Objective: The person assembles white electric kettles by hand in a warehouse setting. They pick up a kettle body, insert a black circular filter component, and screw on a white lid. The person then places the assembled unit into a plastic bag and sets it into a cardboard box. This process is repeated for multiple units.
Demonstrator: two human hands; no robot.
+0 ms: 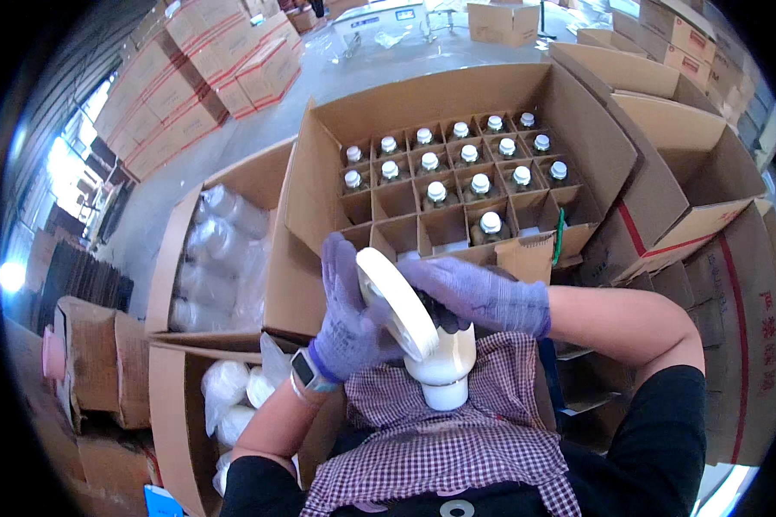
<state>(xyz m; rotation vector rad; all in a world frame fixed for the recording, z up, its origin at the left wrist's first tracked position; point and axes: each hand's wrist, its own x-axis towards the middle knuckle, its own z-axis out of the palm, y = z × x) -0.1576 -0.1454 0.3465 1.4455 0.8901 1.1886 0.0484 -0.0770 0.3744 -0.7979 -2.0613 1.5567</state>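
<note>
Purple-grey work gloves cover both hands. My left hand (pixel 349 306), with a watch at its wrist, has its fingers stretched up along one side of a thick white ring (pixel 398 303). This ring looks like a roll of tape and stands tilted between my hands. My right hand (pixel 470 293) bends over a bottle (pixel 448 358) with a pale shoulder and white cap, its neck pointing down toward my checked apron. Its fingertips are partly hidden. In front stands an open carton (pixel 422 99) with cardboard dividers, holding several white-capped bottles (pixel 436 193).
Left of the carton stands a box (pixel 168 258) of clear plastic-wrapped containers. Below it, another box (pixel 171 414) holds white wrapped items. Open cartons (pixel 655 198) crowd the right side. A green strip (pixel 560 237) sticks up at the divider. Stacked cartons (pixel 190 77) rise at the far left.
</note>
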